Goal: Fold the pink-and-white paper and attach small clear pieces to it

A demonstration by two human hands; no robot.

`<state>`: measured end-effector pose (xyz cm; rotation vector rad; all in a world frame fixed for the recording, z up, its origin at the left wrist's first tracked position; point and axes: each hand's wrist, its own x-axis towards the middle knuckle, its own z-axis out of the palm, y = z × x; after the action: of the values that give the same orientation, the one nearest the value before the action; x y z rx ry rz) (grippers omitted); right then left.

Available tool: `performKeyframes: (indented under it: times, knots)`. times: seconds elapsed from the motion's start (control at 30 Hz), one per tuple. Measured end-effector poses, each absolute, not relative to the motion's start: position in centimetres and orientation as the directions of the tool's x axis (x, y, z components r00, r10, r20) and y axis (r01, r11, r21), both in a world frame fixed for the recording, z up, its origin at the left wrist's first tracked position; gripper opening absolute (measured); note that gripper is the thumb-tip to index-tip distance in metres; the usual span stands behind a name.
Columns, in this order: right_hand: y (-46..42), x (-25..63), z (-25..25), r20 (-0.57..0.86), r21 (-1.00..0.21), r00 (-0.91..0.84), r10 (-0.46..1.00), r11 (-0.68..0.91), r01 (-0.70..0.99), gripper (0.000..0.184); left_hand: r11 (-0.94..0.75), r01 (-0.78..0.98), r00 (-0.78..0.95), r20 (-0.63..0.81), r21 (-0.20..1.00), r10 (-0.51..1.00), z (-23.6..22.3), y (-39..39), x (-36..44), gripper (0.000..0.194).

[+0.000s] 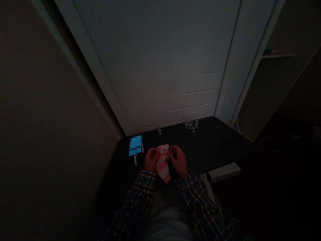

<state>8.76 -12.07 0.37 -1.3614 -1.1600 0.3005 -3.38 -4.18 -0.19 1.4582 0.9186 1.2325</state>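
Note:
In dim light, both my hands hold a pink and white striped cloth (163, 164) over a small black table (213, 147). My left hand (151, 159) is closed on the cloth's left side. My right hand (179, 161) grips its right side, fingers curled; something small may be wrapped inside, but it is hidden. The cloth hangs down between my plaid sleeves.
A glowing blue phone screen (135, 145) lies at the table's back left. A cluster of several small clear glasses (191, 124) stands at the back edge, one more glass (159, 130) apart to the left. A white door is behind; shelves rise at right.

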Motion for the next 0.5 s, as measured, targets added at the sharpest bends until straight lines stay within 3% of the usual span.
performKeyframes:
  times: [0.5]
  knots:
    - [-12.18,8.89,0.37,0.386,-0.892,0.488,0.783,0.182,0.414,0.021,-0.195,-0.055,0.250,0.202,0.979,0.947,-0.75,-3.88,-3.31,0.032]
